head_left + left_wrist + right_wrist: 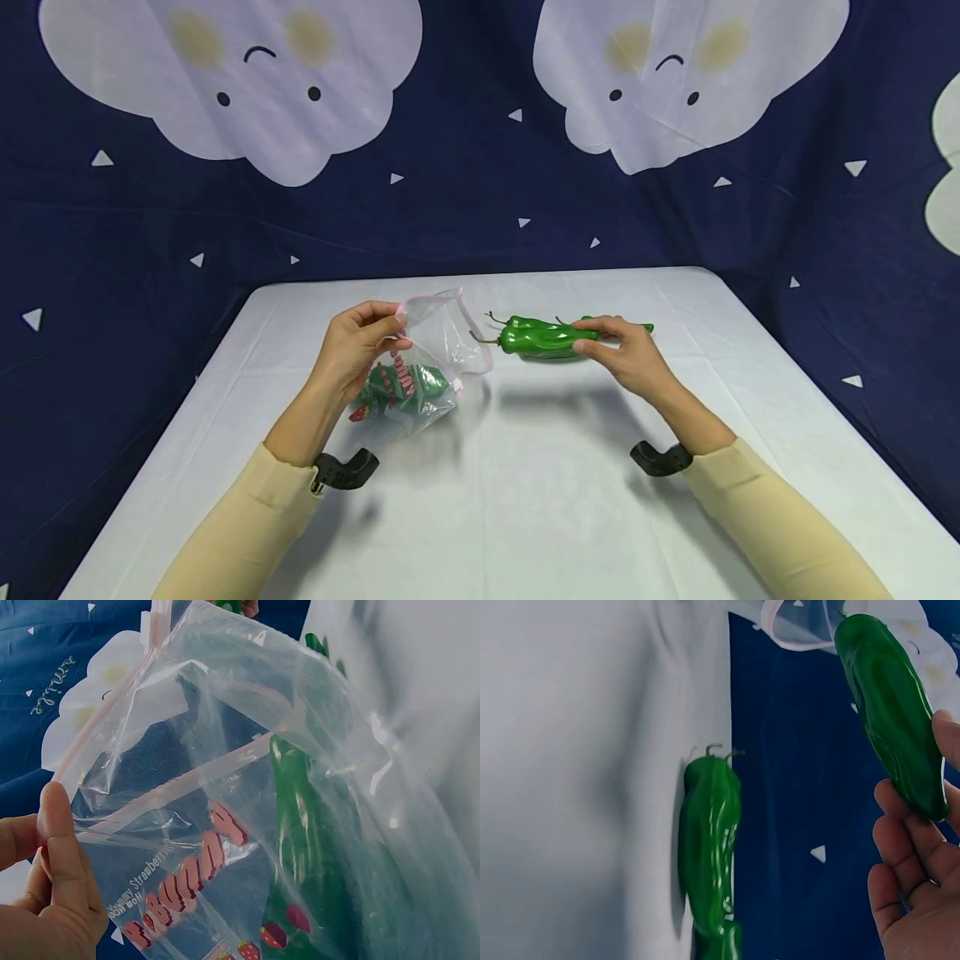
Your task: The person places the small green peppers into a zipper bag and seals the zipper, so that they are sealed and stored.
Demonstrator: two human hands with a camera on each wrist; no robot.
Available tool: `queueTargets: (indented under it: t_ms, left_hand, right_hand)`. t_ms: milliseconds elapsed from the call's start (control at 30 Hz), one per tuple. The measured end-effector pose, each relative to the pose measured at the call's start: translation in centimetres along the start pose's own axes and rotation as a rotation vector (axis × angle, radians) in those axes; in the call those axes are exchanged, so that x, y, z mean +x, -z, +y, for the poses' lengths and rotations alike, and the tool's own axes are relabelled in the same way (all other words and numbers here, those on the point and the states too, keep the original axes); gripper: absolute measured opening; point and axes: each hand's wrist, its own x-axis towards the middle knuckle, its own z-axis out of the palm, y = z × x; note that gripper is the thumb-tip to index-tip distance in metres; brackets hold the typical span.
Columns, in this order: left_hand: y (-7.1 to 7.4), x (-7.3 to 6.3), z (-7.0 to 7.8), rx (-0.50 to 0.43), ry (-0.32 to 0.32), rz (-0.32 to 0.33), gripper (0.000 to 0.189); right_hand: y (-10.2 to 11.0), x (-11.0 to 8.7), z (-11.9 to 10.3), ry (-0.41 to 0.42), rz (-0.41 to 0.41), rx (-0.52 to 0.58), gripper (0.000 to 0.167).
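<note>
My left hand (356, 342) pinches the pink-edged rim of a clear zip bag (442, 321), whose mouth gapes toward the right. Inside the bag, a green pepper (304, 832) shows through the printed plastic; how many are in there I cannot tell. Held by its tip end between thumb and fingers of my right hand (630, 358), another long green pepper (536, 340) points its stem at the bag's mouth. In the right wrist view this held pepper (889, 705) is above the table. More green peppers (711, 832) lie on the table behind it, partly hidden in the head view.
A white cloth covers the table (480, 517). Behind it hangs a dark blue curtain (465, 225) with white clouds and small triangles. A black band with a curved piece (347, 468) sits on the left wrist, and a similar one (660, 458) on the right.
</note>
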Motion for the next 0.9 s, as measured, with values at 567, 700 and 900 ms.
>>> queueTargets:
  t_ms: [567, 700, 900]
  left_hand:
    - [0.0, 0.0, 0.1, 0.013, -0.001, 0.005, 0.018]
    - [-0.1, 0.0, 0.1, 0.011, -0.002, 0.008, 0.018]
    - [-0.1, 0.0, 0.1, 0.006, -0.003, 0.011, 0.018]
  right_hand:
    - [-2.1, 1.3, -2.7, -0.017, -0.042, -0.043, 0.042]
    - [-2.6, 1.6, -3.3, -0.015, -0.05, -0.048, 0.041]
    - [-3.4, 1.8, -3.8, 0.009, -0.053, -0.047, 0.038]
